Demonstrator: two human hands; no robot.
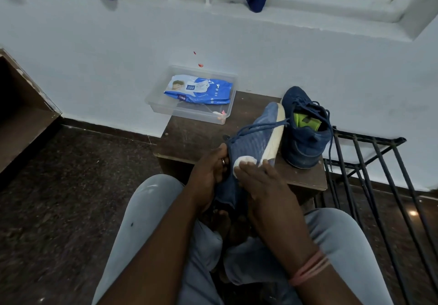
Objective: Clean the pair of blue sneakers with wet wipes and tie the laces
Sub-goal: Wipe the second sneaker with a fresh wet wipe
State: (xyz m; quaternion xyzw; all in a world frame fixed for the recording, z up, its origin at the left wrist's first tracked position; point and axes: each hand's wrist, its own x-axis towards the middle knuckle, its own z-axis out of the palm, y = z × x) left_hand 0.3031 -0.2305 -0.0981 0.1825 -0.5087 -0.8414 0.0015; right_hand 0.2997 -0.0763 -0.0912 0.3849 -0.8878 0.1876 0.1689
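Wiping one blue sneaker over the lap

Left hand [211, 169] grips the tilted sneaker [253, 138] at its heel end; right hand [258, 176], fingers flat, presses a white wipe [244, 163] on its side. Other sneaker [305, 129] stands on the table [189, 136], right of the wipes pack [199, 90].

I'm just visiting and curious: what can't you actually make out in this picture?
Head view only:
- Left hand fingertips: behind the held sneaker.
- Wipe: mostly under the right hand.
- Small items in the tray: too small.
- Wipes pack print: too small.
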